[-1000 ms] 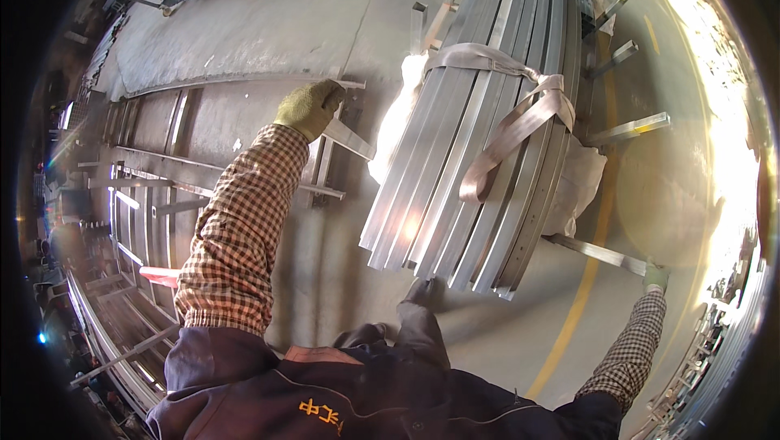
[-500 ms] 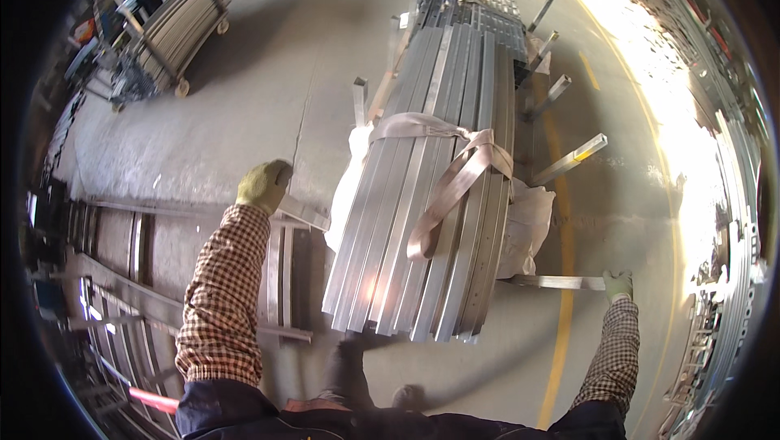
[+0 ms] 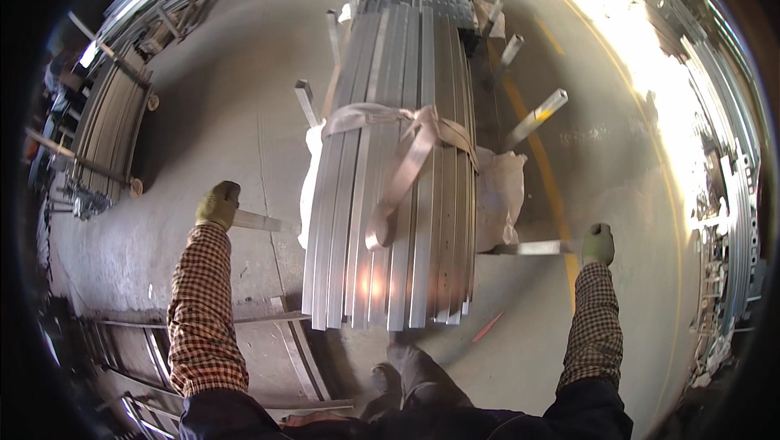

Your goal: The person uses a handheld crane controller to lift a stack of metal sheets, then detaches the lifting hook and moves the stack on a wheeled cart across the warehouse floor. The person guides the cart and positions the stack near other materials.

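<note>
Nearest, at the bottom edge, the person's dark shoes [image 3: 410, 375] stand on the grey concrete floor [image 3: 244, 74], just short of the near end of a long bundle of metal profiles [image 3: 398, 196]. To the near left, loose metal frames [image 3: 268, 342] lie flat on the floor.

The left hand [image 3: 218, 204], in a yellow-green glove, is closed around the end of a short crossbar [image 3: 260, 221] that sticks out from under the bundle's left side. The right hand [image 3: 598, 243], gloved the same, is closed on the end of a matching right crossbar [image 3: 528, 248] on the other side. Both arms are spread wide, in checked sleeves.

The bundle lies lengthwise away from the person, in the middle of the floor, resting on a cart whose upright posts [image 3: 536, 117] jut out along both sides. A pale webbing strap [image 3: 406, 156] is wrapped around it about halfway along, with a loose tail hanging toward the near end, and white sacking [image 3: 500, 196] bulges out beneath.

Judged from its length and the number of pieces, the load is heavy, rigid and smooth, so single profiles could slide. The crossbars look like the soundest hold; the strap is soft.

Farther left, racks of more profiles [image 3: 114, 115] line the wall. A yellow floor line [image 3: 544, 172] runs along the right, into bright glare.
</note>
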A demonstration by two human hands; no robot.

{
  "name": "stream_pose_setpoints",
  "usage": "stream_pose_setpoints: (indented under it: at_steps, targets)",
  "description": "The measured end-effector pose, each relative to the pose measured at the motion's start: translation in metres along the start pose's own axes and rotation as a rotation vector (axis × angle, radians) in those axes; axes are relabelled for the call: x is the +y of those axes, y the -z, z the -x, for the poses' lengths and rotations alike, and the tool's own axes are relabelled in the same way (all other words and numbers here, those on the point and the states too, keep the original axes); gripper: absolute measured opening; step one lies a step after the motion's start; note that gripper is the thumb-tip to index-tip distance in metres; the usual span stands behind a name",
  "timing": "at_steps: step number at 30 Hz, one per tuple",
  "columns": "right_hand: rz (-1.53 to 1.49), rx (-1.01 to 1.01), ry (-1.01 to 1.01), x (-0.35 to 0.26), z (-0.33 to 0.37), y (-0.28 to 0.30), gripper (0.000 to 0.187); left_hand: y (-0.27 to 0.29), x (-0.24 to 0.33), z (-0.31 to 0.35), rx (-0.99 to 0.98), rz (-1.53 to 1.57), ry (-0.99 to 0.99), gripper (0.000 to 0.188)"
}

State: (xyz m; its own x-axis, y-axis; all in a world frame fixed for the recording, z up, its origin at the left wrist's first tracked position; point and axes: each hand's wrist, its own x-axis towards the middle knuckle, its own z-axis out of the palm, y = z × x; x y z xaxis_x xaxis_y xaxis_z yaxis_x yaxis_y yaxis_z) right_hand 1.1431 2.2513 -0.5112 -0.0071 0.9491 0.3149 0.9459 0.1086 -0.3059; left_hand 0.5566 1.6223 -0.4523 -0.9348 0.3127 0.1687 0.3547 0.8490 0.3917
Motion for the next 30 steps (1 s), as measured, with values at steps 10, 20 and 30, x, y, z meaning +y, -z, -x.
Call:
stream_pose_setpoints:
  at_steps: [10,20,30]
  targets:
    - [0.019,0.093,-0.060,0.015,0.070,0.037,0.026,0.029,0.013,-0.006,0.090,0.007,-0.060,0.040]
    - [0.050,0.162,-0.097,0.025,0.116,0.057,0.029,0.041,0.000,-0.022,0.087,0.055,-0.103,0.037]
    - [0.107,0.046,-0.175,0.019,0.122,0.086,0.030,0.043,-0.009,-0.003,0.020,-0.005,-0.112,0.039]
